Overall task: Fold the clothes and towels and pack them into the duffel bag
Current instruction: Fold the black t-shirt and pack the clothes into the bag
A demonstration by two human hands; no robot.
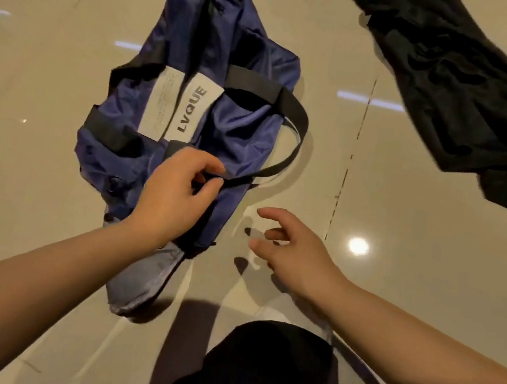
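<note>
Fingers of the left hand pinch the black webbing carry strap of the navy-blue nylon duffel bag, thumb and forefinger curled round the strap where it meets the near part of the bag. The right hand hovers just beside the bag's near right corner, its fingers spread and relaxed, grasping nothing.

The bag lies slumped on the glossy beige tiled floor, its long axis running away from the person, a grey label with dark lettering on top. It looks limp and flat, so I judge it holds little or nothing; whether its zip is open cannot be told from here.

A crumpled black garment lies well apart from the bag, at the far right, unfolded. No towels are in view. The task seems barely begun: the bag is being readied, and folding and packing all remain.

The floor between bag and garment is bare tile with a dark grout line, giving room to spread and fold. The person's dark-clothed knee sits close below the hands, limiting space on the near side.
</note>
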